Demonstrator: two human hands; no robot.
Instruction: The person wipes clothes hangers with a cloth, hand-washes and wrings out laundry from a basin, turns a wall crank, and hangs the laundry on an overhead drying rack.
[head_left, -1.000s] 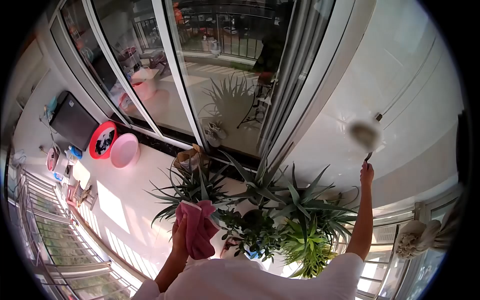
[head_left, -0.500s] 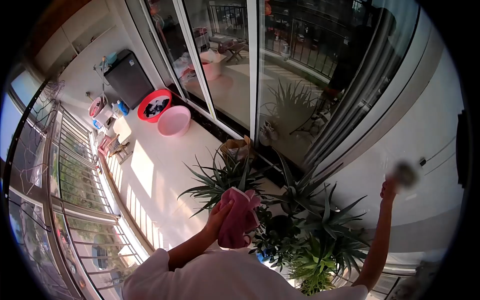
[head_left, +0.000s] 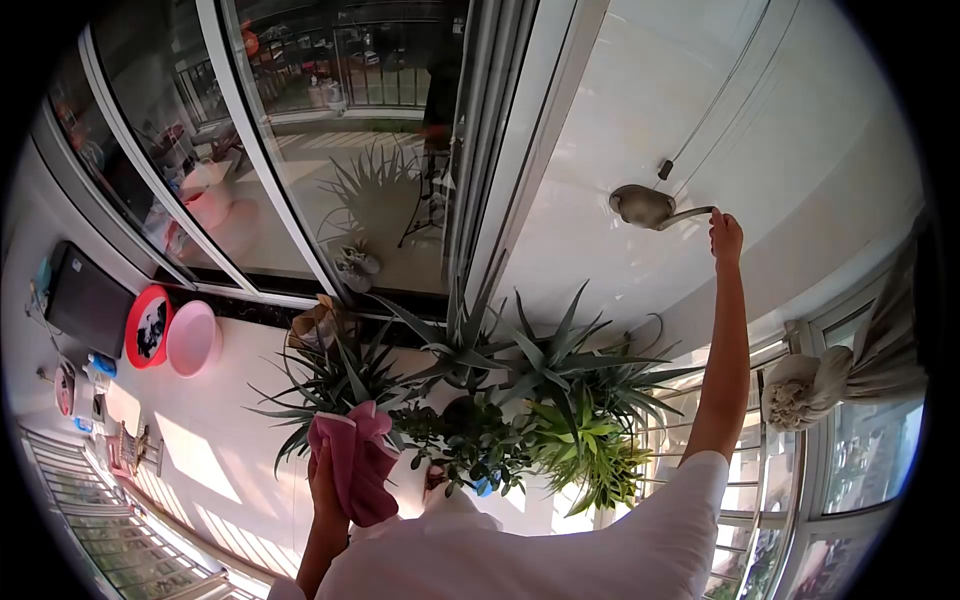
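A crumpled pink cloth [head_left: 357,466] hangs from my left hand [head_left: 324,488], whose fingers are closed round its left side. Out to the right, at the end of my stretched arm, my right hand [head_left: 726,238] grips the tip of a curved crank handle [head_left: 688,214]. The handle comes out of a rounded bronze-coloured winder [head_left: 642,206] on the white wall. Just above it, thin cords [head_left: 718,95] run up the wall from a small dark stopper [head_left: 665,169].
Potted aloes [head_left: 555,350] and leafy plants [head_left: 470,440] stand below the wall. Glass sliding doors [head_left: 340,150] are on the left. A red basin [head_left: 150,325] with dark laundry and a pink basin [head_left: 194,340] sit on the floor. A knotted curtain [head_left: 820,385] hangs at right.
The view has swung to the right, so the wall winder now lies nearer the middle. The winder, blurred before, shows clearly with my right hand on its handle. The cloth stays in my left hand.
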